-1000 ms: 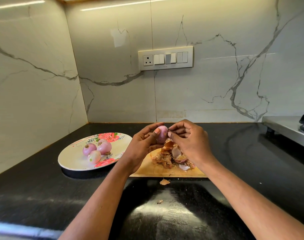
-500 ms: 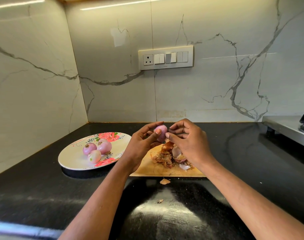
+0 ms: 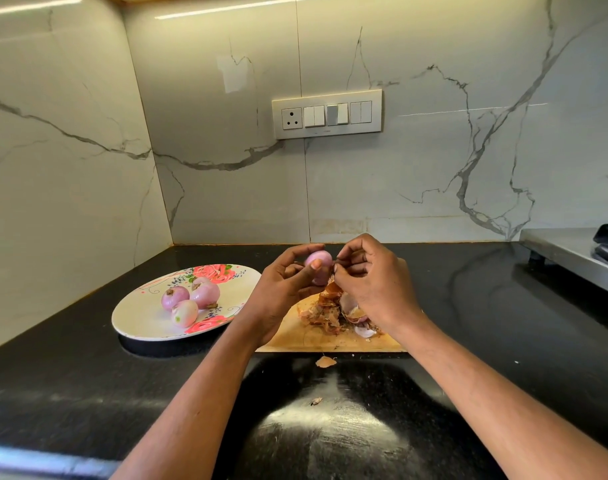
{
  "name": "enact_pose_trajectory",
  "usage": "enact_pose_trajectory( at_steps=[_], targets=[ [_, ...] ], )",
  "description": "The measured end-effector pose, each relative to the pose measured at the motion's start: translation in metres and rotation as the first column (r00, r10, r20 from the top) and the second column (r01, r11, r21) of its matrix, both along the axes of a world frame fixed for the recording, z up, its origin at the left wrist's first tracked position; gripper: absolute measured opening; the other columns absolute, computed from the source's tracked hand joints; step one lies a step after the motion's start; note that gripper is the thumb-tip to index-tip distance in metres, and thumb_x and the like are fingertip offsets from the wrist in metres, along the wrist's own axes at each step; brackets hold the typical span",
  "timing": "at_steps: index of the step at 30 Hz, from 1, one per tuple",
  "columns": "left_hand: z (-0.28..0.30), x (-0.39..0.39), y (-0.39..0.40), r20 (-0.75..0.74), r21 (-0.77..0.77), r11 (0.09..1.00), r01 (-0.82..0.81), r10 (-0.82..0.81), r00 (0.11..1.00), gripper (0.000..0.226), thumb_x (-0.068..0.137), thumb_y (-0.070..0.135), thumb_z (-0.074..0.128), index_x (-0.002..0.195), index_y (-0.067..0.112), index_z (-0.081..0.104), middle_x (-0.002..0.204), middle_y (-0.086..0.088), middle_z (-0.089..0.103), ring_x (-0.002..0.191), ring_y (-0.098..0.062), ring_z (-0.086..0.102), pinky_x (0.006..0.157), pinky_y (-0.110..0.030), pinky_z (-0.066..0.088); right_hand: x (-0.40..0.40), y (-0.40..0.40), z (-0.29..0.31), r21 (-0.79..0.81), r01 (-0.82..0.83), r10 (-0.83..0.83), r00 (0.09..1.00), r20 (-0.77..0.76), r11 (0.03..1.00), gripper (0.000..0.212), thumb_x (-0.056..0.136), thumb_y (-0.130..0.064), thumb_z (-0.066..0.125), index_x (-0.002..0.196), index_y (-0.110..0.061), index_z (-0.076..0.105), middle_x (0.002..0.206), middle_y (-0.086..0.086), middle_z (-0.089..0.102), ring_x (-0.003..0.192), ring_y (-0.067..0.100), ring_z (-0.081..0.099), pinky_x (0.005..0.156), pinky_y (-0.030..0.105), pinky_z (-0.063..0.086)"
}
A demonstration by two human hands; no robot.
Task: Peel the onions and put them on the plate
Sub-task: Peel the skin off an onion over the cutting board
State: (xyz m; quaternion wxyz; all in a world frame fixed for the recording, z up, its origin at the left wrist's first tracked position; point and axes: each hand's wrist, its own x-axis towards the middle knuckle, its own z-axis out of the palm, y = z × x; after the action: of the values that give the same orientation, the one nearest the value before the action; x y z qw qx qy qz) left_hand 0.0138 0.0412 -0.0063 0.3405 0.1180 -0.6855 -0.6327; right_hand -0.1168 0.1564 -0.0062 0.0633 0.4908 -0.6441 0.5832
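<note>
the left hand [image 3: 281, 289] holds a small pink onion [image 3: 319, 261] up above the tabletop [image 3: 364, 427], its thumb across the front of the onion and its fingers curled behind it. the right hand [image 3: 371, 282] sits just beside it, fingers curled inward with the fingertips [image 3: 340, 263] at the onion's right side, pinching at its skin; what exactly is caught between them is too small to tell. both hands hover over a wooden board [image 3: 330, 342] that lies flat on the black tabletop.

directly under the hands, on the board, sits a heap of peels [image 3: 326, 311], brown and papery with a few pale pink and white pieces mixed in. part of the heap is hidden behind the right hand.

to the left of the left hand rests a white plate [image 3: 136, 317] with red flower prints on its rim. it holds three peeled onions [image 3: 188, 299], huddled together near its middle and touching one another, two toward the back and one in front. the plate lies just beside the board's left edge.

nearer than the hands, just off the board's front edge, a scrap of peel [image 3: 326, 361] lies on the tabletop, and a smaller crumb [image 3: 316, 401] lies nearer still.

far to the right of the right hand, a steel stove [image 3: 569, 251] stands on the tabletop. on the marble wall beyond the hands is a switch panel [image 3: 326, 114].
</note>
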Motion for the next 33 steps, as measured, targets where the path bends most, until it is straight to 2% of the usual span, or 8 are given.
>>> enact_pose_trajectory(
  at_steps=[5,11,15,21,26,29,31,33],
  targets=[
    [0.003,0.001,0.0,-0.056,0.092,0.996,0.012,-0.007,0.998,0.04,0.093,0.028,0.059,0.131,0.016,0.062,0.123,-0.011,0.068,0.102,-0.025,0.072,0.083,-0.03,0.06,-0.011,0.0,-0.001,0.048,0.071,-0.073,0.996,0.048,0.996,0.013,0.087,-0.01,0.076,0.092,-0.021,0.07,0.084,-0.011,0.071,0.077,0.0,0.068,0.067,0.009,0.053],
    [0.002,0.0,-0.004,-0.076,0.194,0.981,0.007,0.008,0.997,0.029,0.105,0.019,0.048,0.129,0.008,0.06,0.123,-0.02,0.065,0.096,-0.025,0.073,0.08,-0.03,0.061,-0.009,0.0,0.001,0.151,-0.004,0.005,1.0,-0.004,0.989,0.018,0.093,-0.018,0.073,0.109,-0.026,0.073,0.094,-0.017,0.071,0.082,-0.009,0.065,0.068,0.001,0.046],
    [0.003,-0.001,-0.003,-0.053,0.165,0.986,0.004,0.005,0.999,0.026,0.106,0.018,0.048,0.125,0.011,0.064,0.125,-0.015,0.065,0.105,-0.027,0.07,0.082,-0.03,0.06,-0.004,0.0,0.005,0.052,-0.094,0.092,0.995,0.031,0.994,0.027,0.088,-0.021,0.079,0.114,-0.024,0.072,0.103,-0.014,0.074,0.092,-0.005,0.069,0.078,0.007,0.052],
    [0.001,-0.001,-0.004,-0.022,0.126,0.992,0.011,-0.008,1.0,0.029,0.106,0.017,0.048,0.13,0.013,0.064,0.129,-0.014,0.066,0.115,-0.033,0.068,0.094,-0.039,0.059,-0.001,-0.001,0.001,-0.061,-0.07,0.074,0.995,0.064,0.996,0.029,0.083,-0.015,0.083,0.109,-0.018,0.07,0.089,-0.009,0.076,0.084,-0.002,0.071,0.077,0.019,0.06],
    [0.001,-0.001,-0.002,-0.014,0.108,0.994,0.01,-0.009,1.0,0.03,0.104,0.017,0.052,0.131,0.012,0.063,0.126,-0.013,0.068,0.112,-0.031,0.069,0.095,-0.038,0.058,0.002,0.0,0.002,0.003,-0.08,0.079,0.996,0.051,0.997,0.029,0.089,-0.021,0.077,0.112,-0.025,0.06,0.093,-0.009,0.073,0.083,0.003,0.07,0.073,0.026,0.061],
    [-0.001,-0.003,-0.001,-0.024,0.079,0.997,-0.004,0.006,1.0,0.032,0.101,0.019,0.055,0.131,0.011,0.062,0.126,-0.014,0.068,0.113,-0.029,0.069,0.096,-0.038,0.058,0.004,0.0,0.005,0.054,-0.113,0.109,0.991,0.072,0.992,0.027,0.094,-0.021,0.071,0.111,-0.027,0.052,0.098,-0.004,0.072,0.07,0.006,0.066,0.066,0.031,0.059],
    [0.0,-0.002,-0.002,-0.074,0.092,0.995,-0.036,0.043,0.996,0.029,0.101,0.02,0.055,0.128,0.012,0.063,0.123,-0.014,0.068,0.111,-0.027,0.07,0.093,-0.035,0.059,0.004,-0.001,0.004,0.095,-0.145,0.138,0.988,0.071,0.985,0.024,0.096,-0.02,0.068,0.108,-0.029,0.049,0.096,-0.004,0.071,0.062,0.002,0.061,0.062,0.026,0.053],
    [0.002,0.002,-0.006,-0.132,0.157,0.985,-0.074,0.095,0.987,0.028,0.099,0.023,0.056,0.123,0.012,0.065,0.121,-0.014,0.068,0.107,-0.027,0.07,0.088,-0.031,0.061,0.004,-0.003,0.001,0.156,-0.158,0.153,0.987,0.045,0.975,0.02,0.098,-0.02,0.065,0.106,-0.031,0.051,0.095,-0.007,0.069,0.07,0.0,0.062,0.067,0.022,0.05]
  ],
)
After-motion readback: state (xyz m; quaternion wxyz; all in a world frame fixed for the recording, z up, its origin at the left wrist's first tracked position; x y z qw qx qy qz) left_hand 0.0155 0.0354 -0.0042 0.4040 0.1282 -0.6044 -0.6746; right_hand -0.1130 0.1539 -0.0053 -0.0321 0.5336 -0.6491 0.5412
